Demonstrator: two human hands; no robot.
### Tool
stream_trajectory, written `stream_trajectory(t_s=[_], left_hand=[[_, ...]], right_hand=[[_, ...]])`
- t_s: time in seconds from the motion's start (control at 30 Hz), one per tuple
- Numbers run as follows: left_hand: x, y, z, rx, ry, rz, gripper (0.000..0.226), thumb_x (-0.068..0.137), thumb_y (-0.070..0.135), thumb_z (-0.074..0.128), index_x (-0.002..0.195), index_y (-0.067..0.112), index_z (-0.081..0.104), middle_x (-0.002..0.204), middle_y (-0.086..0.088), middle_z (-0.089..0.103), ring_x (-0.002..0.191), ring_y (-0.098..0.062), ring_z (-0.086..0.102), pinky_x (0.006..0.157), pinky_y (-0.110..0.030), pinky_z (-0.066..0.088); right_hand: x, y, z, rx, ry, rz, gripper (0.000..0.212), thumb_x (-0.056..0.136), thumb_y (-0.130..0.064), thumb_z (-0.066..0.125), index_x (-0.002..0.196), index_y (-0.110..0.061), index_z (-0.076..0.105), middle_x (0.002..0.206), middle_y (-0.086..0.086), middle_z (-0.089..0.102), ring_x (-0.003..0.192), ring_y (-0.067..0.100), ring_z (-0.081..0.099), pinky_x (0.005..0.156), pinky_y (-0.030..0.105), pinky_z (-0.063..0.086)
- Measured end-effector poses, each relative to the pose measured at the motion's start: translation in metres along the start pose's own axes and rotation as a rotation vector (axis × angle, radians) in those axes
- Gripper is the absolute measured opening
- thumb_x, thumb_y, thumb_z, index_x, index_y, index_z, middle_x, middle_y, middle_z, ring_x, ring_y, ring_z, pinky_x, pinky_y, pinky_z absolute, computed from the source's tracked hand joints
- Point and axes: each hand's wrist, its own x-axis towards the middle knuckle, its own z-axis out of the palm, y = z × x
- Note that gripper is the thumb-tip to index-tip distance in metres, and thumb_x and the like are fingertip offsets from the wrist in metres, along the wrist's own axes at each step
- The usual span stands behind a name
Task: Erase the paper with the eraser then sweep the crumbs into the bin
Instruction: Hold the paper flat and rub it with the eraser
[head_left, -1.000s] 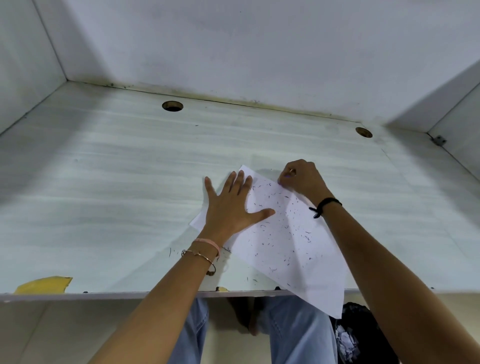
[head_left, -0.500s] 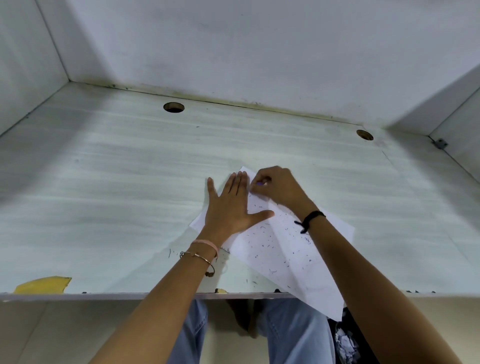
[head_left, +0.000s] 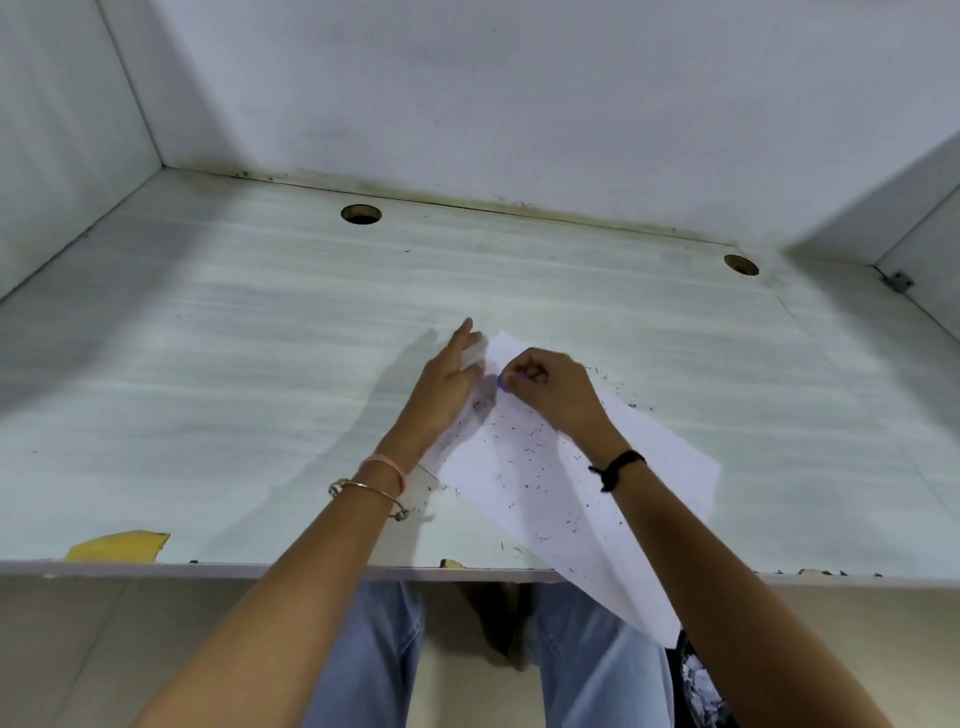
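The left hand (head_left: 447, 384) has come off its flat, spread-fingered press. It now stands on edge at the left side of the paper (head_left: 571, 499), fingers straight and close together, blurred with motion, so whether it still touches the sheet is hard to tell. The right hand (head_left: 550, 389) has travelled from the far right of the sheet across to the far corner. It now sits just beside the left hand, its fingers curled round the eraser (head_left: 501, 383), of which only a small purple tip shows against the paper. The sheet lies slantwise on the table (head_left: 260, 374), much where it lay a second ago. Its near corner hangs over the front edge above the dark bin (head_left: 684, 662), which is partly hidden by the right arm. Dark crumbs (head_left: 524, 452) are scattered over most of the sheet, and a few lie on the table past its far right edge and near the front. With the rubbing now at the last corner and the holding hand turned edgewise, the erasing looks close to done and the sweep towards the bin about to start. The unpinned sheet could slide if the eraser keeps pushing. A yellow scrap (head_left: 119, 545) lies at the table's front left.
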Motion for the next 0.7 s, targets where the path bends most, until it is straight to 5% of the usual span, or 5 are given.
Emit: stream_trajectory(t_s=[0.2,0.27,0.37,0.5,0.7], left_hand=[[-0.033,-0.015,-0.033,0.261,0.03,0.09,0.04,0.101,0.012,0.048,0.14,0.017,0.05,0.147,0.001,0.046,0.138,-0.014,0.038,0.114,-0.02,0.014],[-0.046,-0.024,-0.04,0.47,-0.015,0.15,0.049,0.098,0.035,0.05,0.144,0.017,0.045,0.155,0.002,0.036,0.145,-0.01,0.025,0.118,-0.029,-0.003],[-0.058,-0.031,-0.045,0.759,-0.092,0.18,0.091,0.08,0.077,0.021,0.154,0.024,0.023,0.163,0.009,0.012,0.148,-0.001,0.001,0.118,-0.044,-0.013],[-0.062,-0.026,-0.032,1.01,-0.102,0.065,0.101,0.079,0.087,0.021,0.156,0.025,0.001,0.163,0.012,-0.007,0.147,-0.001,-0.013,0.114,-0.05,-0.02],[-0.061,-0.03,-0.024,1.106,-0.001,0.062,0.114,0.068,0.094,0.014,0.157,0.024,0.0,0.164,0.008,-0.006,0.149,-0.009,-0.011,0.115,-0.061,-0.011]], right_hand=[[0.0,0.0,0.001,-0.004,0.034,0.005,0.008,0.086,-0.007,0.063,0.08,-0.01,0.067,0.07,-0.01,0.062,0.063,0.003,0.051,0.058,0.005,0.039],[0.0,-0.002,-0.001,-0.012,0.051,0.018,0.005,0.086,-0.01,0.063,0.083,-0.011,0.066,0.065,-0.014,0.056,0.059,0.002,0.049,0.054,0.008,0.038],[-0.008,-0.012,0.006,-0.014,0.041,-0.02,0.002,0.084,-0.013,0.066,0.085,-0.012,0.067,0.066,-0.01,0.057,0.055,-0.001,0.048,0.05,0.005,0.036],[-0.023,-0.019,0.025,-0.058,-0.062,-0.081,0.009,0.08,-0.008,0.069,0.088,-0.012,0.072,0.089,0.0,0.07,0.076,0.009,0.061,0.065,0.004,0.043],[-0.027,-0.03,0.028,-0.135,-0.062,-0.11,0.007,0.077,-0.006,0.069,0.08,-0.011,0.074,0.073,-0.004,0.069,0.062,-0.01,0.057,0.06,0.001,0.039]])
